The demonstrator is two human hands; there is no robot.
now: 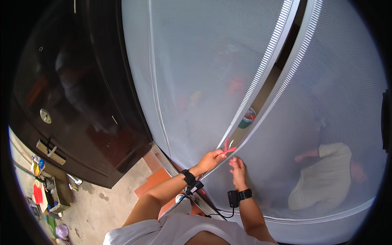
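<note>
A translucent grey screen curtain (196,81) hangs in front of me in two panels, with white ribbed edges and a narrow gap between them. Low at that gap, my left hand (210,160) pinches a pinkish-red ribbon (230,150) between thumb and fingers, its loose ends sticking up and to the right. A thin white strip shows just beside the ribbon. My right hand (238,169) is raised against or just before the right panel (294,122), close to its edge. Its fingers are slightly bent and apart, with nothing visible in them.
At left stands a dark door (81,94) with a metal handle (51,152). Through the gap shows a green-and-red container (247,118). Behind the right panel is a blurred person in pale clothing (322,179). Lower left, household items surround a shelf (61,194) on concrete floor.
</note>
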